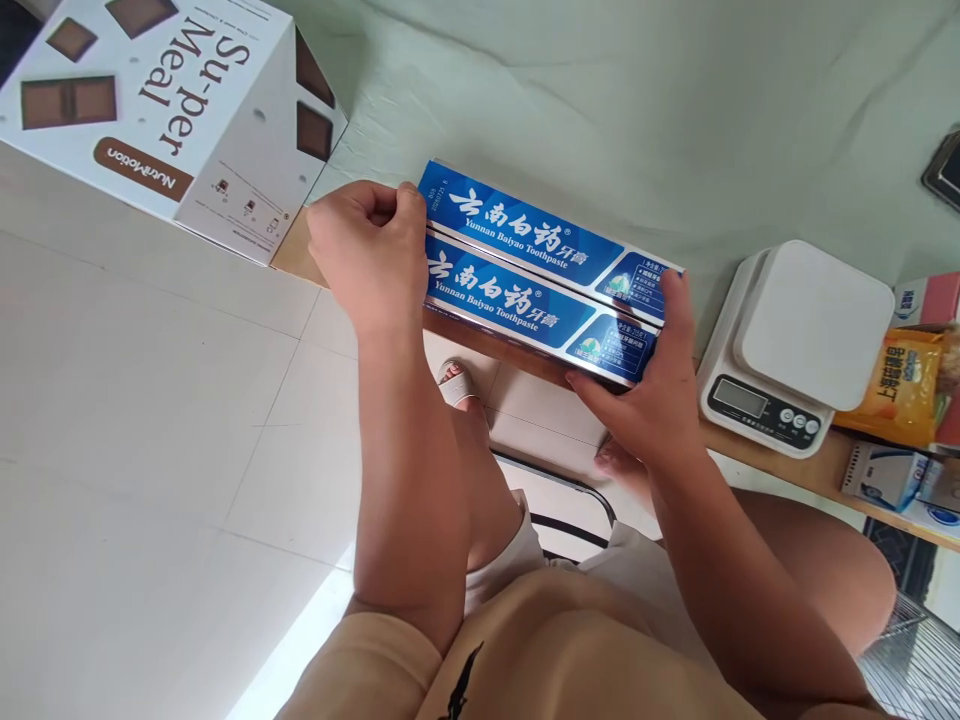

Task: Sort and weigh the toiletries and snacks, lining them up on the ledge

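Note:
Two blue toothpaste boxes lie side by side, labels up: the far toothpaste box (525, 225) and the near toothpaste box (510, 300). Their long sides meet, and they slant down to the right at the table's near edge. My left hand (375, 240) is closed at their left end, its fingers curled against it and covering the near box's corner. Around their right end my right hand (652, 370) grips both boxes, with the thumb along the near side and a finger at the far right corner. The undersides of the boxes are hidden.
A white Su-per Meal carton (150, 110) stands at the left end of the narrow table. Right of the boxes is a white kitchen scale (795, 340), with an orange packet (896, 385) and small blue-white box (889, 475) beyond. A dark object (943, 168) lies at far right.

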Demonstrator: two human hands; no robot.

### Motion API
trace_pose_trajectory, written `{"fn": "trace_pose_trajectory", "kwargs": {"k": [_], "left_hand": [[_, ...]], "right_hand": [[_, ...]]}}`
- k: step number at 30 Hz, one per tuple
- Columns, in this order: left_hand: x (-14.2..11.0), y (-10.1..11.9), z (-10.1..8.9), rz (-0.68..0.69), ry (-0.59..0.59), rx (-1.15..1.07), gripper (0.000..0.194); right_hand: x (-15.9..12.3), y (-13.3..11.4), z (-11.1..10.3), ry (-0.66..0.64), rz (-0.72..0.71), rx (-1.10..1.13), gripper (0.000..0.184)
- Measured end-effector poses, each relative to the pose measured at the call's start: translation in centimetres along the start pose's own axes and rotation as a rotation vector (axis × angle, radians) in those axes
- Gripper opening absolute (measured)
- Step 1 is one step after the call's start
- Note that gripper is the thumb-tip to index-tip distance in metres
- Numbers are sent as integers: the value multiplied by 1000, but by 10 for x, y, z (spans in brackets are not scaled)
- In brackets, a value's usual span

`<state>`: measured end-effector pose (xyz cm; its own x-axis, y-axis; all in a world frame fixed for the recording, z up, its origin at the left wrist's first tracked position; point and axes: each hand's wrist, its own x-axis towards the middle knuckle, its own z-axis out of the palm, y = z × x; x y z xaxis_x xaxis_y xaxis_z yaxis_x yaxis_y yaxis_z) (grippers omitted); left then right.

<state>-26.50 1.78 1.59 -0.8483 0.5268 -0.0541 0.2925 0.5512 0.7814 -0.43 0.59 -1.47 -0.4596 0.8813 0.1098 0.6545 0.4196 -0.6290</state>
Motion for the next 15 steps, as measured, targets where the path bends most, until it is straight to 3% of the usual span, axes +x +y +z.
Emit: {"fn": "trace_pose_trajectory", "kwargs": {"k": [6,11,15], "left_hand": [[4,-3,3,16,113,-44,31],[8,0,7,41,258,-64,68],[12,2,8,20,292,-93,75]], "right_hand": [[-5,-2,2,11,-69,-127,89],[-5,2,14,94,-123,-206,83],[-5,0,20,78,-58,-176,79]]}}
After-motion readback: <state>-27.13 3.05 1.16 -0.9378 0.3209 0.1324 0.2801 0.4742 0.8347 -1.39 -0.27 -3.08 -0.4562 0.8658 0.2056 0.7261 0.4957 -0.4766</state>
